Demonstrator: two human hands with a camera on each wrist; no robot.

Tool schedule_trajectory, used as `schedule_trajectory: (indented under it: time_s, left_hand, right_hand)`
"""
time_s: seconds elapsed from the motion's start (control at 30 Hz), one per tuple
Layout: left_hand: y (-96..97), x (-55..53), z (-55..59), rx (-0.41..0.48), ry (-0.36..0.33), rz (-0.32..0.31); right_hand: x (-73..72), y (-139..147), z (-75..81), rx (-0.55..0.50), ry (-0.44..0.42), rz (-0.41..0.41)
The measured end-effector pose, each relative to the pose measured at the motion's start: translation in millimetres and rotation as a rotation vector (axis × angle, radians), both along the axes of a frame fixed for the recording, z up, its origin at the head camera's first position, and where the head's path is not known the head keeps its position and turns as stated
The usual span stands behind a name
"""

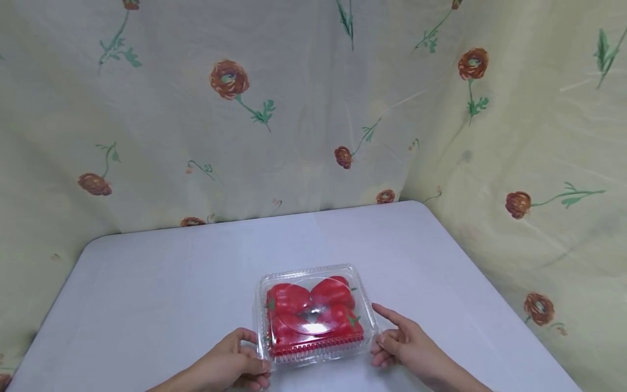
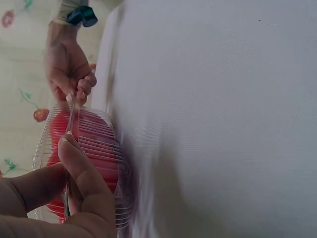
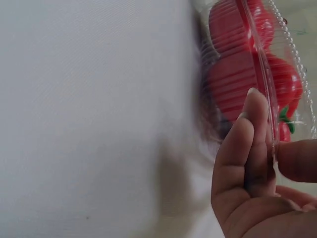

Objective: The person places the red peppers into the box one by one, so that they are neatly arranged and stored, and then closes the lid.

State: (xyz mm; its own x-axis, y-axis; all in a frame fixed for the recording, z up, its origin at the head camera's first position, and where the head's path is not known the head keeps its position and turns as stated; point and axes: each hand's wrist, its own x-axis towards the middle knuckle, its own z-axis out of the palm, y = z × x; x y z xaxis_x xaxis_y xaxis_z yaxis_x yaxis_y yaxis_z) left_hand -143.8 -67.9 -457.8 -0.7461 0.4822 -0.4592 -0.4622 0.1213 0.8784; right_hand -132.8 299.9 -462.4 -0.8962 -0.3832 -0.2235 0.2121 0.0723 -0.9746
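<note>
A clear plastic clamshell box point(image 1: 313, 357) with its lid down is held near the front of the table. Through the lid show several red bell peppers point(image 1: 333, 292) with small green stems. My left hand point(image 1: 227, 359) pinches the rim at the near left corner, thumb on top; in the left wrist view its thumb and fingers point(image 2: 86, 181) clasp the thin flange. At the near right corner my right hand point(image 1: 409, 345) pinches the same rim, index finger stretched along the side. The ribbed base stays close over the tabletop in both wrist views.
A white-covered table point(image 1: 161, 288) with rounded corners spreads around the box. Floral-patterned curtains point(image 1: 294, 109) hang behind it and along its right side, near the table edges. A dark band point(image 2: 82, 16) circles the right wrist.
</note>
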Motion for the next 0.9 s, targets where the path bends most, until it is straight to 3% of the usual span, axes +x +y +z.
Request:
schedule_trajectory:
  time_s: [0.37, 0.6, 0.9]
  left_hand:
    - [-3.3, -1.3, -4.1, 0.012, -0.011, -0.056]
    - [-6.9, -0.1, -5.3, -0.053, 0.004, -0.179]
    - [-4.4, 0.8, -7.4, -0.071, 0.016, -0.110]
  right_hand:
    - [-2.0, -3.9, 6.1, 0.085, -0.096, -0.075]
    - [-4.1, -4.0, 9.2, 0.106, -0.113, -0.104]
    - [-2.6, -7.0, 9.7, 0.088, -0.140, -0.108]
